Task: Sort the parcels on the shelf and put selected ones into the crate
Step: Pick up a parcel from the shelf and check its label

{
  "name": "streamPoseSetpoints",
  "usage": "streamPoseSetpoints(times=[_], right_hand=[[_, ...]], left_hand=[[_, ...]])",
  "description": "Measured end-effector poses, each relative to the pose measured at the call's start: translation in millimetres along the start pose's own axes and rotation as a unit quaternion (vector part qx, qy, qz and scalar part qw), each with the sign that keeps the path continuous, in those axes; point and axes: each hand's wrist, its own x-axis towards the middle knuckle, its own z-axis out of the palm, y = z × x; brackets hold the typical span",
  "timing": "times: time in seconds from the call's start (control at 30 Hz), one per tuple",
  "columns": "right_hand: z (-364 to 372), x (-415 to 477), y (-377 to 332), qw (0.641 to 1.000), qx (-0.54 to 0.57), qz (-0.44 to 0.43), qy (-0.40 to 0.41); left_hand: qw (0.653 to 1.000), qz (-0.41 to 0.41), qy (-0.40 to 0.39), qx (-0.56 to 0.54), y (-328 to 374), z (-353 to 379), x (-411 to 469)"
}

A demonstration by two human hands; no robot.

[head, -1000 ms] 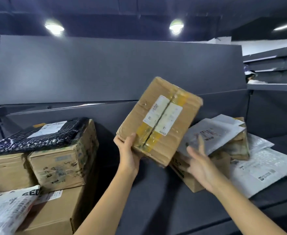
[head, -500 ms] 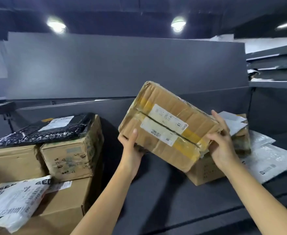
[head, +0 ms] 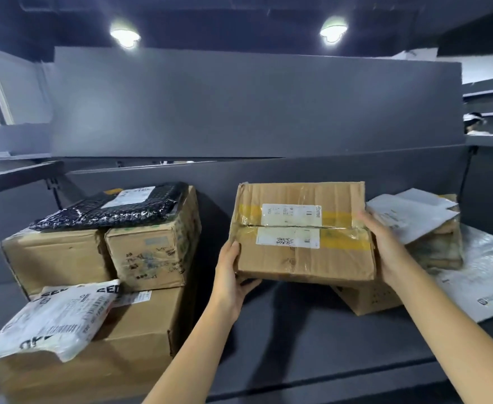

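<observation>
Head view shows the left hand (head: pixel 229 275) and right hand (head: pixel 385 249) each gripping an end of the taped cardboard parcel (head: pixel 300 258), held level above the shelf (head: pixel 297 330) with its labels (head: pixel 290 215) facing up, probably for reading before sorting.

The taped box (head: pixel 302 258) is matt brown corrugated cardboard, creased and scuffed at the edges, crossed by glossy clear and yellow tape (head: pixel 344 242) that wrinkles over smooth white paper labels (head: pixel 290 214). Left of it, the stacked cartons (head: pixel 149 258) show the same dull, rough cardboard, one topped by a shiny black bubble-textured plastic mailer (head: pixel 114 209), with a wrinkled, faintly shiny white film mailer (head: pixel 50 319) lower down. Right of it lie matt white envelopes (head: pixel 408 217) and a crinkled glossy plastic bag (head: pixel 484 275), all on a smooth, matt dark-grey shelf (head: pixel 297 339).
</observation>
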Motion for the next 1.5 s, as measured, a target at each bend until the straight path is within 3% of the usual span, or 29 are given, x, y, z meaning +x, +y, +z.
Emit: streamPoseSetpoints(times=[0.3, 0.43, 0.67, 0.8, 0.9, 0.97, 1.03, 1.1, 1.17, 1.2, 1.4, 1.5], right_hand=[[32, -1, 27, 0.998, 0.019, 0.056, -0.03], [36, 0, 40, 0.995, 0.011, 0.09, -0.047], [32, 10, 75, 0.967, 0.052, 0.247, 0.031], [30, 7, 103, 0.972, -0.007, 0.233, 0.03], [29, -5, 111, 0.979, 0.0, 0.201, -0.026], [29, -10, 118, 0.982, -0.008, 0.182, -0.047], [33, -9, 123, 0.985, -0.028, 0.167, -0.035], [42, -4, 126, 0.988, -0.06, 0.141, -0.007], [51, 3, 129, 0.987, -0.117, 0.11, 0.011], [56, 7, 130, 0.984, -0.148, 0.097, 0.02], [79, 35, 136, 0.953, -0.302, -0.017, 0.009], [86, 49, 141, 0.944, -0.33, -0.025, 0.007]], left_hand=[[0.995, 0.089, 0.051, -0.013, 2, -18, -7], [0.993, 0.059, 0.097, 0.015, 4, -26, -2], [0.976, 0.002, 0.203, 0.075, -15, -33, 3], [0.964, -0.039, 0.241, 0.109, -36, -38, -2], [0.951, -0.037, 0.276, 0.135, -44, -35, -7], [0.925, 0.009, 0.308, 0.22, -49, -28, -12], [0.869, 0.127, 0.294, 0.377, -58, -18, -18], [0.766, 0.215, 0.202, 0.571, -72, -12, -21], [0.676, 0.196, 0.13, 0.698, -84, -12, -13], [0.651, 0.191, 0.116, 0.725, -89, -14, -8], [0.582, 0.16, 0.08, 0.793, -75, -29, 21], [0.565, 0.163, 0.072, 0.806, -71, -37, 39]])
